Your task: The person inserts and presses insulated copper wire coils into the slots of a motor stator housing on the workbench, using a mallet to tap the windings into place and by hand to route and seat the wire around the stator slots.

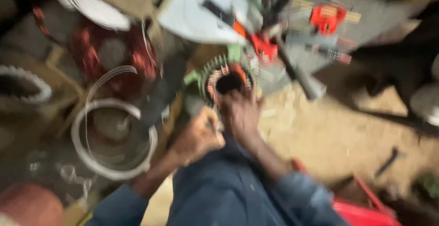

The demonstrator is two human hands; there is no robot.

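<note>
The picture is badly blurred. A round motor stator (227,80) with a green frame and copper-coloured windings lies in the middle of the view. My right hand (241,111) rests on its near rim, fingers at the opening. My left hand (200,136) is just left of it, closed around something thin; the blur hides what it is. Both forearms come up from blue sleeves over my blue-clad knee (219,189).
Another copper-wound stator (114,54) lies at the upper left, with a metal ring (112,137) below it. Red-handled tools (327,18) and a dark bar (299,77) lie on a grey sheet behind. A red object (366,212) sits at the lower right on the sandy ground.
</note>
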